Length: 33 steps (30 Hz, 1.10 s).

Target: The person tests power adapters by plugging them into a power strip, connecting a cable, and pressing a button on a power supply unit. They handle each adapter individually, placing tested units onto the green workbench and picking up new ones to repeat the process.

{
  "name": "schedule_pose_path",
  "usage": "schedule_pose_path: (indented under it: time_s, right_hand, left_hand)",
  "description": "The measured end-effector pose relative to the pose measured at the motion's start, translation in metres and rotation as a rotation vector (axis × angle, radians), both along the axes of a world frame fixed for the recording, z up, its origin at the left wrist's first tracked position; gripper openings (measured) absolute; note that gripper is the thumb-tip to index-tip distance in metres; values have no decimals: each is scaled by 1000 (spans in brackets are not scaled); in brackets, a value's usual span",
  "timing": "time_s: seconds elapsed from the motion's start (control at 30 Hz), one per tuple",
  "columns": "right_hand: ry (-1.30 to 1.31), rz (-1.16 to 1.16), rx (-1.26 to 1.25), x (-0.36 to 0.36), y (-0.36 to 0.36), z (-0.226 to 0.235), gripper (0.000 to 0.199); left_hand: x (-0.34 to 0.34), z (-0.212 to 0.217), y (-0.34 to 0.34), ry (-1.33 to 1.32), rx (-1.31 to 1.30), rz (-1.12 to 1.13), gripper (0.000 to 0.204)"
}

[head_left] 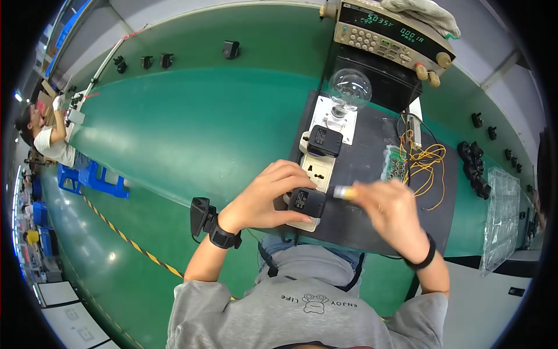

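Observation:
My left hand [264,195] grips a black power adapter [308,202] between thumb and fingers, at the near end of a white socket strip [317,173]. Whether its pins sit in the socket is hidden. To the right, my right hand [390,210] pinches a small white-and-yellow piece [344,192], blurred by motion, that points toward the adapter with a small gap between them. A second black adapter [325,141] sits on the strip farther away. Beyond it, a large transparent bulb [350,87] stands on a white base plate [349,125].
Right of the strip lie a green circuit board [397,163] and tangled yellow wires [429,163] on a black mat [363,152]. A bench instrument [392,38] with a glove [429,14] on top stands behind. Several black adapters [231,50] dot the green bench; a co-worker [49,136] sits far left.

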State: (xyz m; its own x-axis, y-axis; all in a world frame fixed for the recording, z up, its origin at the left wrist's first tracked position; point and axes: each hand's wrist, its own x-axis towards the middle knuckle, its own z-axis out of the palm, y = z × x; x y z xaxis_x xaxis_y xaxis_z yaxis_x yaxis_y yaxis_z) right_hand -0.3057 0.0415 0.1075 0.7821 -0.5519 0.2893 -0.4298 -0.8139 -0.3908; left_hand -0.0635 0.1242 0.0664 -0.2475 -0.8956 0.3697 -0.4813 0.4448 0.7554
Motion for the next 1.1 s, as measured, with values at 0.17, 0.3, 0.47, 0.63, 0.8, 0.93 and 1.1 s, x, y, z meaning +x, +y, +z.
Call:
schedule_pose_path:
  time_s: [0.17, 0.3, 0.47, 0.63, 0.8, 0.93, 1.1]
  right_hand:
    - [-132, -168, 78, 10, -38, -12, 22]
    - [-153, -144, 143, 18, -42, -19, 23]
    - [-168, -95, 191, 23, -45, -22, 22]
    - [-168, -60, 88, 23, -50, -19, 18]
    - [-11, -134, -88, 3, -53, -1, 45]
    - [22, -594, -53, -78, -88, 21, 44]
    - [337, -841, -228, -253, -153, -28, 57]
  left_hand:
    - [-3, 4, 1, -28, -4, 30, 51]
    - [-5, 2, 4, 1, -33, 30, 52]
    - [0, 5, 4, 44, 16, 8, 54]
    - [15, 21, -14, 344, -133, 67, 59]
    - [57, -14, -85, 455, -201, 520, 48]
    - [94, -55, -144, 140, -191, 831, 42]
    - [101, -70, -210, 343, -166, 986, 53]
